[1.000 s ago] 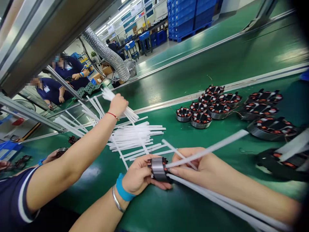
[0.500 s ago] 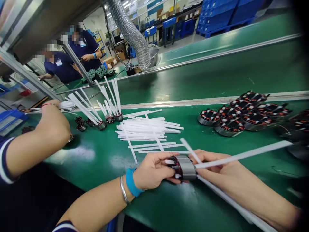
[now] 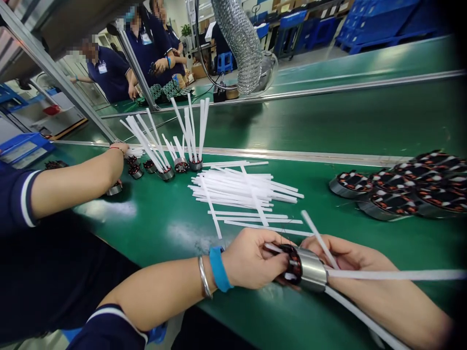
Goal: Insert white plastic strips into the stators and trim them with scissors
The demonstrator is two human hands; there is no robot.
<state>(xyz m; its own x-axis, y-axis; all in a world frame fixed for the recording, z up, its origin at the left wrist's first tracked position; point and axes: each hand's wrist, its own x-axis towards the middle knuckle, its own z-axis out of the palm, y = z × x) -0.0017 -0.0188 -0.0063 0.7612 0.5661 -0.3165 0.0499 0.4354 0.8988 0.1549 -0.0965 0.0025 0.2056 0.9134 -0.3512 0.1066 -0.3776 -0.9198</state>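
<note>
head view, left to right: a co-worker's hand rests by small stators with strips already standing in them; loose white strips wait mid-counter; my left hand grips the stator, my right hand pinches strips half-fed into it; bare stators remain.
</note>
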